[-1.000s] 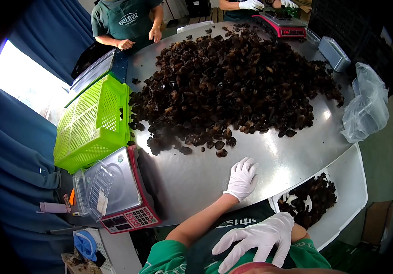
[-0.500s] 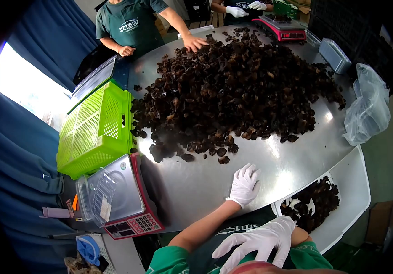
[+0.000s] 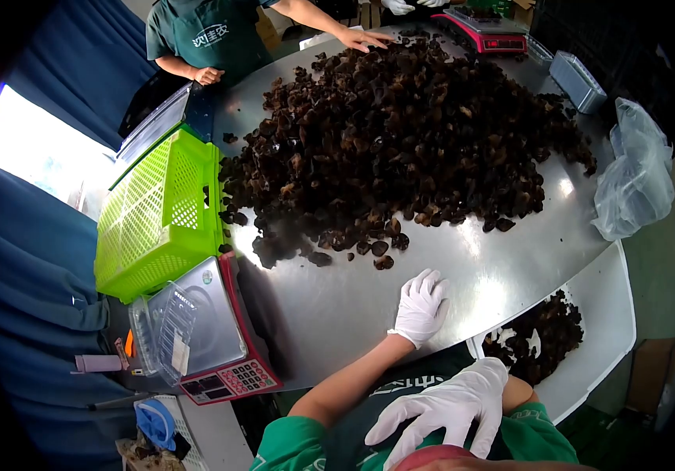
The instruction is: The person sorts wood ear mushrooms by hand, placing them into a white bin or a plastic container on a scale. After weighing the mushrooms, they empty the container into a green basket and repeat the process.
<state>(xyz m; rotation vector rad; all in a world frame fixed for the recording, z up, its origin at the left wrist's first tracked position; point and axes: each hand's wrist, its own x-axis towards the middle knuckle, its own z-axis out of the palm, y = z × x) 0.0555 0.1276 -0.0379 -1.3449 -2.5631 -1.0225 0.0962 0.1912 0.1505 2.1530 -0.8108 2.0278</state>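
My left hand point(image 3: 421, 308), in a white glove, rests on the metal table point(image 3: 337, 322) near its front edge. Its fingers lie on the surface, slightly bent, with nothing held. In front of it spreads a large heap of dark brown wood ear mushrooms point(image 3: 400, 141), a few loose pieces lying closest to the fingers. My right hand point(image 3: 451, 408), also gloved in white, is raised close to the camera in front of my chest. Its fingers are spread and it holds nothing.
To the left are a green plastic basket point(image 3: 157, 220) and a red scale point(image 3: 231, 377) with clear plastic boxes point(image 3: 173, 334) on it. A white bin point(image 3: 600, 330) holding mushrooms stands at right, below a plastic bag point(image 3: 632, 173). Across the table, a co-worker's hand point(image 3: 363, 38) reaches to the heap.
The co-worker's arm has stretched farther along the far side of the heap, to the right. The view has shifted slightly. Both my hands keep nearly the same pose.
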